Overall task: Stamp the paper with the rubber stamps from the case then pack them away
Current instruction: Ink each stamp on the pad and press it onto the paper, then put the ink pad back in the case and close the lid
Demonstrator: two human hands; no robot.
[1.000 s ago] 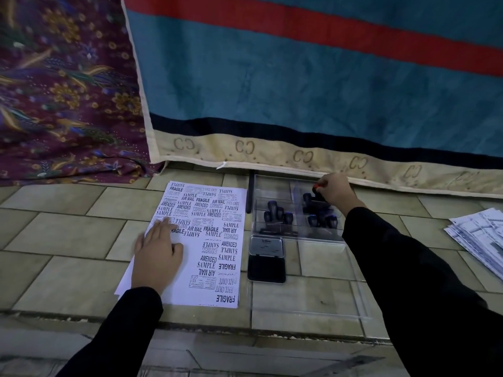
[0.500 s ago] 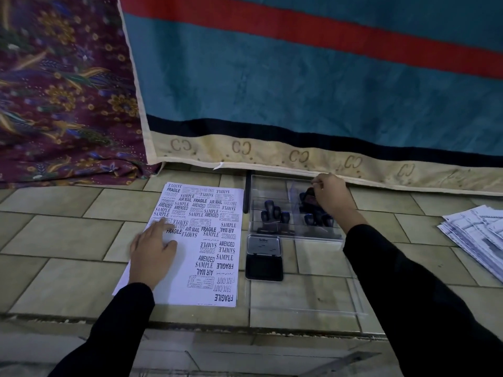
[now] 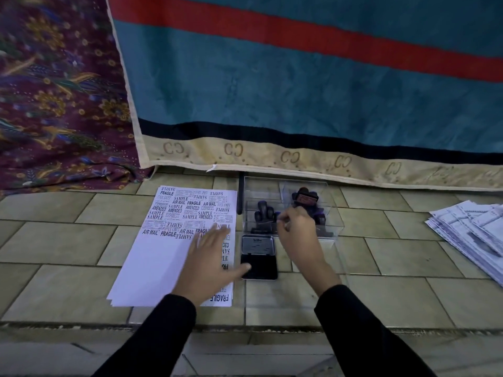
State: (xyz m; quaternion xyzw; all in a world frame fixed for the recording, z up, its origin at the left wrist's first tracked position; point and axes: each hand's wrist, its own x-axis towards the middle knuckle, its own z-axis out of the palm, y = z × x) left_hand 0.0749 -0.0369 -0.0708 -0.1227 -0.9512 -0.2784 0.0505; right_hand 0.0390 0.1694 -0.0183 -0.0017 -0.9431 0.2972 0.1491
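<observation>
A white paper sheet [image 3: 163, 254] covered with black stamp prints lies on the tiled ledge. To its right stands a clear plastic case [image 3: 336, 213] with dark rubber stamps [image 3: 264, 213] inside; one stamp [image 3: 307, 198] at the back shows its red face. An open ink pad [image 3: 260, 268] lies just in front of the case. My left hand [image 3: 209, 262] hovers blurred with spread fingers over the paper's right side, thumb at the ink pad. My right hand [image 3: 296, 235] is at the case's near edge, fingers loosely curled, nothing visible in them.
A stack of printed papers [image 3: 468, 229] lies at the far right. A teal and red blanket [image 3: 299, 104] hangs behind the case, with a patterned purple cloth [image 3: 54, 104] to its left. The ledge's front edge [image 3: 245, 326] runs below my wrists.
My right hand drew back from the rear of the case to its near edge, leaving a stamp there. My left hand slid right across the paper toward the ink pad.
</observation>
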